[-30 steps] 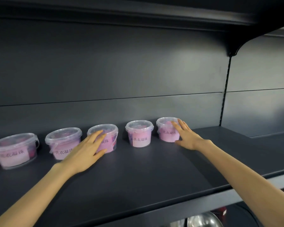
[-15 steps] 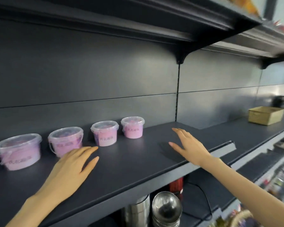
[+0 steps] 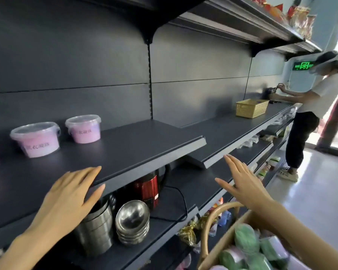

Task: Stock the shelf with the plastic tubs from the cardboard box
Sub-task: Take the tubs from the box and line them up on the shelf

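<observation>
Here both hands are empty, fingers straight: left hand [image 3: 70,193] over the shelf [image 3: 125,145] edge lower left, right hand [image 3: 244,184] above the lower-right cardboard box [image 3: 222,242] of green-lidded tubs [image 3: 244,238], likely to fetch more; pink tubs [image 3: 35,140] stand labels-out, left on the shelf.

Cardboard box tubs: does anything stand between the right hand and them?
Nothing visible covers them. The right hand hovers open above the cardboard box, whose top is open over the tubs. A wicker handle arches beside the box's left rim.

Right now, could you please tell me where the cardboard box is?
The cardboard box sits at the head view's bottom right, below the right hand, just right of the wicker basket handle.
</observation>
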`<state>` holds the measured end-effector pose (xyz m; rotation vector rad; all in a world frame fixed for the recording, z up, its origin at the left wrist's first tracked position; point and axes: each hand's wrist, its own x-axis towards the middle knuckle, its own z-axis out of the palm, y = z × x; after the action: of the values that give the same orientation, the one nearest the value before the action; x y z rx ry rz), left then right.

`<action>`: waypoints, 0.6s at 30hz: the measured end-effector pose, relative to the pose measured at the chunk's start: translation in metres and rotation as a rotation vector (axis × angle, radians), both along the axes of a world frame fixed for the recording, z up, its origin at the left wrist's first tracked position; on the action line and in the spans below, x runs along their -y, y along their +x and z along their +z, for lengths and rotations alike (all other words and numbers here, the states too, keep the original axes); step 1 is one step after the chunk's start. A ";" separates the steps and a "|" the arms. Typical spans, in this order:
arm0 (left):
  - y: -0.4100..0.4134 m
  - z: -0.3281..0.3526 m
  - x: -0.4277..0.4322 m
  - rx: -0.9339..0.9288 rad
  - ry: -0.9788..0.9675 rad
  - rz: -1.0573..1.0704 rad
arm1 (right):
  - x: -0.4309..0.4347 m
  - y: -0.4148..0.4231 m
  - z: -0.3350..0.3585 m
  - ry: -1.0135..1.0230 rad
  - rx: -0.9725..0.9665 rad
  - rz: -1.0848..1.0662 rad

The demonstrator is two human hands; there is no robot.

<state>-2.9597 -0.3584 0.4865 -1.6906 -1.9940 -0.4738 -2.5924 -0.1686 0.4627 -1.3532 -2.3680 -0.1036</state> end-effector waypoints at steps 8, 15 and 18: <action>0.123 -0.048 -0.081 -0.032 -0.035 -0.158 | -0.029 0.131 -0.051 -0.102 0.091 -0.065; 0.201 -0.115 -0.133 0.071 -0.188 -0.281 | -0.040 0.216 -0.104 -0.214 0.084 -0.168; 0.220 -0.150 -0.152 0.099 -0.265 -0.301 | -0.040 0.242 -0.133 -0.257 0.093 -0.222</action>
<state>-2.7401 -0.2068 0.3370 -2.1869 -1.9466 -0.4151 -2.3507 -0.1284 0.3294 -1.7661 -2.3599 0.0793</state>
